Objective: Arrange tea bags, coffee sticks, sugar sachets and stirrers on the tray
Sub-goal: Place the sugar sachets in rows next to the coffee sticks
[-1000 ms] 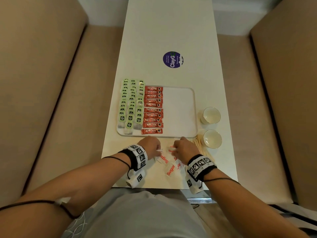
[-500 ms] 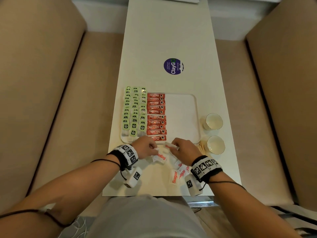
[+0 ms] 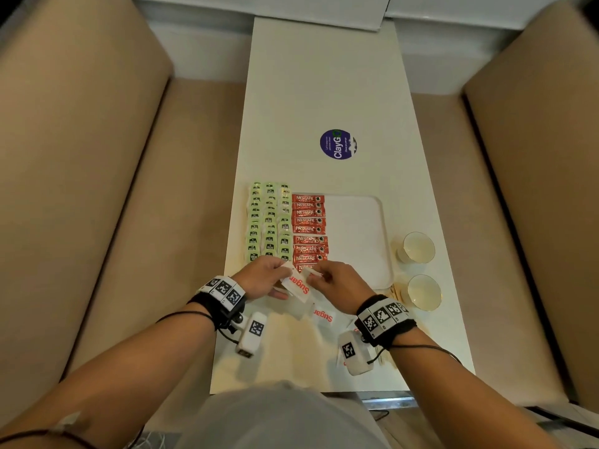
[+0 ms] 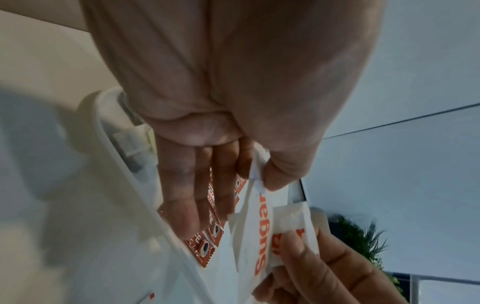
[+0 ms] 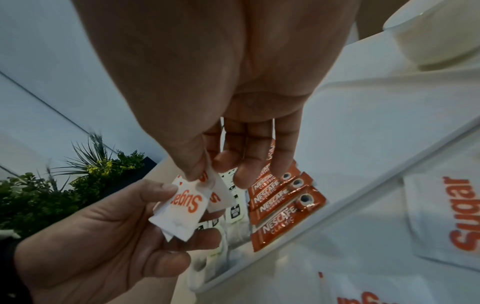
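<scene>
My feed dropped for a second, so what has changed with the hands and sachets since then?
Both hands have lifted off the table. The left hand and right hand now pinch sugar sachets between them, just above the tray's near edge; earlier they were sorting the sachets flat on the table. Loose sachets remain there. Tea bags, coffee sticks and cups are as before.

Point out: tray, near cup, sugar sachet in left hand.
tray (image 3: 356, 241), head view, bare floor right of the coffee sticks.
near cup (image 3: 423, 291), head view, inside bottom.
sugar sachet (image 3: 296, 285), head view, printed face.
</scene>
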A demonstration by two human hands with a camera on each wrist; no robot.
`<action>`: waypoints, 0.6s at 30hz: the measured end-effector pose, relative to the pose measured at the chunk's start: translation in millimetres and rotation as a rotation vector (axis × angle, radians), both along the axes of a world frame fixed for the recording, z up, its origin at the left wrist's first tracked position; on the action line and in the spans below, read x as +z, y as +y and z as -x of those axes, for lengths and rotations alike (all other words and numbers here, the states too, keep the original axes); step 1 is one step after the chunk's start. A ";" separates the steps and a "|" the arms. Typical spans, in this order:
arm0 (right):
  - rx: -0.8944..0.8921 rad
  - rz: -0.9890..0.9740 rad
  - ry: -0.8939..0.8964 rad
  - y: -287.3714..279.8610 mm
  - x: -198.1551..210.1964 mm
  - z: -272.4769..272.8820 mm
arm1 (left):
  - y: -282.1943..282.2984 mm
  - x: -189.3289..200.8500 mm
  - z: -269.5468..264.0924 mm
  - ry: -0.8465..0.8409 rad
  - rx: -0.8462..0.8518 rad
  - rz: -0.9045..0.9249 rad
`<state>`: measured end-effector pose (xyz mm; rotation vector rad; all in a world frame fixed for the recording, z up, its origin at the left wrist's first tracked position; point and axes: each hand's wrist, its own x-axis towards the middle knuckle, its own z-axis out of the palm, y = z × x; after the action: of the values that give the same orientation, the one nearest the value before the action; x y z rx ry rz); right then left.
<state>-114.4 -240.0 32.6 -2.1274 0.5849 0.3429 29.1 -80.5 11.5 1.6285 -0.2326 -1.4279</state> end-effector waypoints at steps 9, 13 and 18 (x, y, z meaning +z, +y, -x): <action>-0.019 0.001 -0.026 13.5 7.0 -21.3 | 7.4 5.2 -5.7 0.077 0.192 0.010; -0.078 -0.059 -0.058 15.9 7.9 -21.2 | 6.9 -5.8 -8.7 -0.006 0.262 -0.018; -0.187 -0.244 -0.087 12.8 2.3 -15.9 | 0.8 -6.3 -3.0 -0.018 0.282 -0.018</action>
<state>-98.5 -227.3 34.9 -1.8289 0.6506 0.2045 32.1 -79.7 5.2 1.6175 0.0008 -1.2031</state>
